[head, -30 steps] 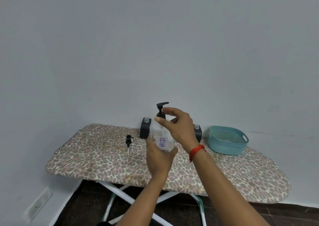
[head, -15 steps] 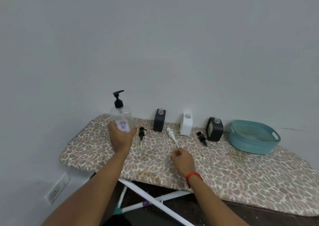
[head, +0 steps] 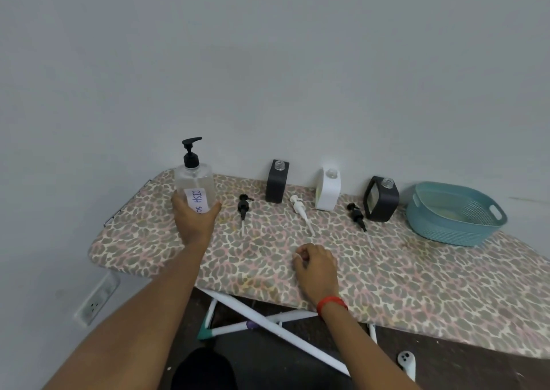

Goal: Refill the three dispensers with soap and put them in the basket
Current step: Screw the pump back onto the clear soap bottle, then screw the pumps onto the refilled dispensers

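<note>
my left hand (head: 193,223) wrapped round the clear plastic pump bottle (head: 195,186), upright on the leopard-print ironing board (head: 416,276), right hand (head: 317,266) fisted on the board, three uncapped dispensers behind, teal plastic basket (head: 455,214) far right

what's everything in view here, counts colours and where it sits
soap bottle: 1, clear, black pump on, board's left end
dispensers: 3, open-necked, along wall; black, white, black
loose pumps: 3, lying before dispensers; black, white, black
basket: 1, teal, right end
ironing board: 1, leopard-print cover
wall socket: 1, white, lower left
left hand: holds soap bottle
right hand: fist on board
</note>
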